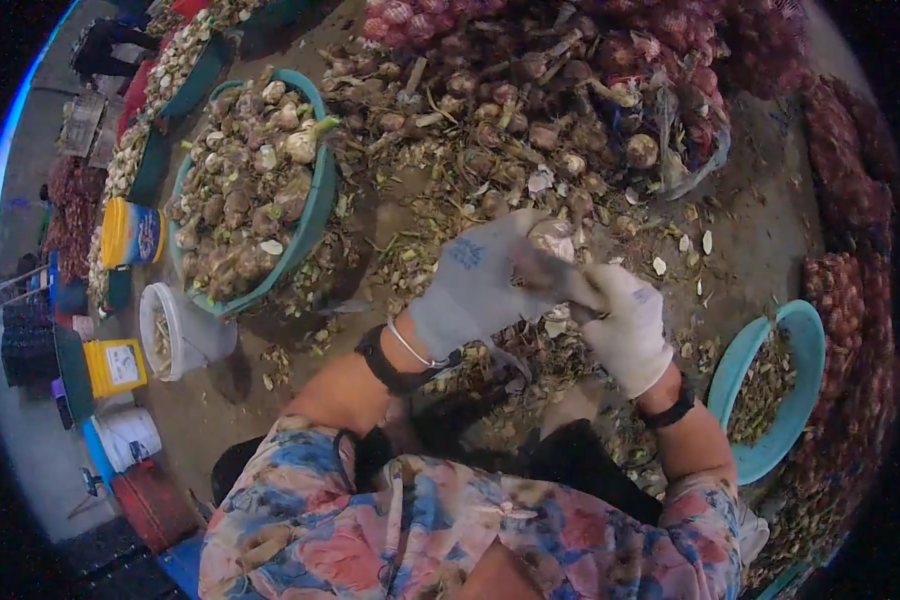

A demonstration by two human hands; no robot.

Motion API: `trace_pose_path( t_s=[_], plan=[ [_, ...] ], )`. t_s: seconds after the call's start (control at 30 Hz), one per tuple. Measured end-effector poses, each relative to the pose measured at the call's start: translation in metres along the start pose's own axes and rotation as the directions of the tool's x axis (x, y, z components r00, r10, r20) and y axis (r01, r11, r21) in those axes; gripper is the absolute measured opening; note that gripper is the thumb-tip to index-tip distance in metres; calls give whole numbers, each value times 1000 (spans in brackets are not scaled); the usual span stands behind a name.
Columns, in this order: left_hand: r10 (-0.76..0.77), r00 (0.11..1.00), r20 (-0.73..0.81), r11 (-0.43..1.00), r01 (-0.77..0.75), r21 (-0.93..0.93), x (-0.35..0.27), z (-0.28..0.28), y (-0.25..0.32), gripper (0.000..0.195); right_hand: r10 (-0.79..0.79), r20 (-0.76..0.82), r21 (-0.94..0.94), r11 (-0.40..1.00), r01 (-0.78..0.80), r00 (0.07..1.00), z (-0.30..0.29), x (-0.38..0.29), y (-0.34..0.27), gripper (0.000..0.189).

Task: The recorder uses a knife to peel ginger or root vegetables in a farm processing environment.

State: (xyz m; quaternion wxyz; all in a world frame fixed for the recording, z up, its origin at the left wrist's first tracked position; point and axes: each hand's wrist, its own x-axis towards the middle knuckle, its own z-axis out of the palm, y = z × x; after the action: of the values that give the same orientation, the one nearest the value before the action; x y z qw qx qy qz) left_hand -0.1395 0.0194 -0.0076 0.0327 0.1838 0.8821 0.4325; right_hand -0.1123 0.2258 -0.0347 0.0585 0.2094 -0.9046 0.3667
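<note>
My left hand (480, 277), in a grey-blue glove with marks on its back, is closed on a pale garlic bulb (553, 238). My right hand (626, 322), in a white glove, meets it from the right, its fingers curled around a dark elongated object (581, 292). Motion blur hides what that object is and where it ends against the left fingers. Just beyond both hands lies a heap of untrimmed garlic (510, 124) with roots and stems. Peelings and stem scraps (412, 262) cover the ground under the hands.
At left stands a teal tub (322, 202) piled with garlic bulbs. Nearby are a white bucket (195, 330) and yellow buckets (131, 232). A teal basin (810, 352) holding scraps sits at right, beside red mesh sacks (844, 300). More mesh sacks (667, 30) lie behind the heap.
</note>
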Motion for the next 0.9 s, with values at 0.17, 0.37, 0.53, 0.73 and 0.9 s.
trace_pose_path(
  t_s=[0.17, 0.37, 0.53, 0.73, 0.9],
  plan=[
    [-206, 975, 79, 979, 204, 24, -3, -3, 11, 80, 310, 161, -226, 936, -271, 937, 16, -9, 29, 30],
    [174, 984, 26, 927, -173, 332, -1, 9, -13, 85, 507, 404, 580, 502, -642, 761, 11, 20, 21, 56],
    [41, 953, -301, 968, 37, 249, -4, 9, 8, 72, 498, 407, 844, 117, -524, 766, 31, 22, 18, 45],
    [-258, 964, -70, 864, 198, -463, -18, 38, -49, 36, 507, 160, 760, 484, -433, 847, 58, 23, 12, 41],
    [-142, 988, 67, 908, 157, -388, -11, 13, -49, 23, 379, 92, 393, 836, -383, 921, 26, 30, 13, 37]
  ],
)
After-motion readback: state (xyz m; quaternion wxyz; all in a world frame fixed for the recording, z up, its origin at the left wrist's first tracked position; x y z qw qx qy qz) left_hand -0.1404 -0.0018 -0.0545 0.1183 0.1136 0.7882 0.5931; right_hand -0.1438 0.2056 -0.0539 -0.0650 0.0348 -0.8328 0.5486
